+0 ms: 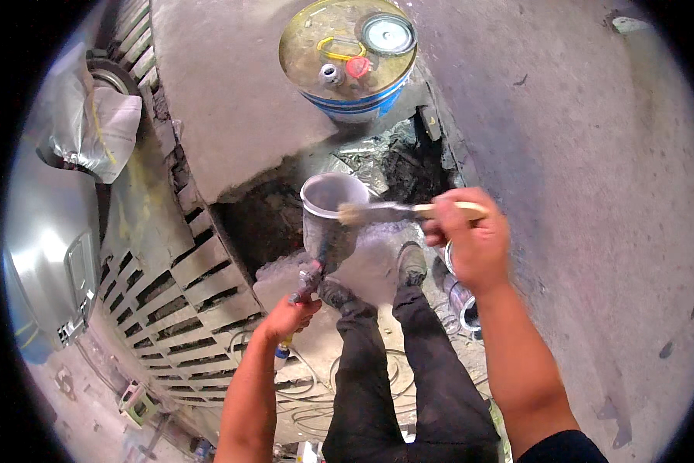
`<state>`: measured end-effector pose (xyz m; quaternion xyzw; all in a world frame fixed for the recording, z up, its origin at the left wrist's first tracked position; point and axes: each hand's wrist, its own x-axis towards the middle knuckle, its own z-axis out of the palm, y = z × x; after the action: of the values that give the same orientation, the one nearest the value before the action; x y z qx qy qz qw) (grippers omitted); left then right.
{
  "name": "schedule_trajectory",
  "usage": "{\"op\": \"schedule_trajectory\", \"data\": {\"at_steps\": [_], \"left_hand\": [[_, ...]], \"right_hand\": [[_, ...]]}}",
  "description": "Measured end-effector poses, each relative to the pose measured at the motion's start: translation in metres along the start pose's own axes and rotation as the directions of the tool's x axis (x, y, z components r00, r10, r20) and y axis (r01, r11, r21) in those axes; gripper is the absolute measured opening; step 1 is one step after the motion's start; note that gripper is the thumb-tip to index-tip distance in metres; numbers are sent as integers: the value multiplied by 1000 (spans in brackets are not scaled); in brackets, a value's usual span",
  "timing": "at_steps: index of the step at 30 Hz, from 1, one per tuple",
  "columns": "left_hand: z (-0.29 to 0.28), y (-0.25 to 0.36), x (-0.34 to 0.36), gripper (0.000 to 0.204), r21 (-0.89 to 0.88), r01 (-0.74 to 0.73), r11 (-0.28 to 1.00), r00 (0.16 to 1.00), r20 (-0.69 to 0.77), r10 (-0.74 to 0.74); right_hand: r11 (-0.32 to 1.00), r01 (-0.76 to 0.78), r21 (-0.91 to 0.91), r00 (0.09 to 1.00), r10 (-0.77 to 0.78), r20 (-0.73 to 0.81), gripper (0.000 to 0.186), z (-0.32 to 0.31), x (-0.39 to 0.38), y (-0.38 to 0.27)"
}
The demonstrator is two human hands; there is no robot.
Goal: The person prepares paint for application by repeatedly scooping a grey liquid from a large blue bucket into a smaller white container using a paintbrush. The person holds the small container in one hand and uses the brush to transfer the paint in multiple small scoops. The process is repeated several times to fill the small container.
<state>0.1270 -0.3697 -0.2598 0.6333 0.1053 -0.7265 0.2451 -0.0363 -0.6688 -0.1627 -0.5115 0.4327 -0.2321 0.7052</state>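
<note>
probably brushing out the cup (325,241) of a spray gun (308,282), centre frame. clamping gun in left hand (289,318), brush (389,212) in right hand (470,238), with bristles (353,214) at cup's right side. likely needed next: steady cup, sweep inside.

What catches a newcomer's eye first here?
Likely the grey, funnel-shaped cup of the grimy spray gun in the left hand, near the centre. The right hand holds a tan-bristled, pale-handled brush, overlapping it in view. Top centre stands a round blue drum with a red cap on top.
</note>
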Motion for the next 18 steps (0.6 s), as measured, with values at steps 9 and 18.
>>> {"op": "schedule_trajectory", "data": {"at_steps": [9,18], "left_hand": [[1,6,-11,28,-62,-6,998,999,53,9],[-4,3,-17,25,-121,61,991,982,185,-38]], "right_hand": [[997,80,16,997,-80,11,17,-5,-5,-2],[996,-31,84,999,28,38,16,-14,1,-3]]}}
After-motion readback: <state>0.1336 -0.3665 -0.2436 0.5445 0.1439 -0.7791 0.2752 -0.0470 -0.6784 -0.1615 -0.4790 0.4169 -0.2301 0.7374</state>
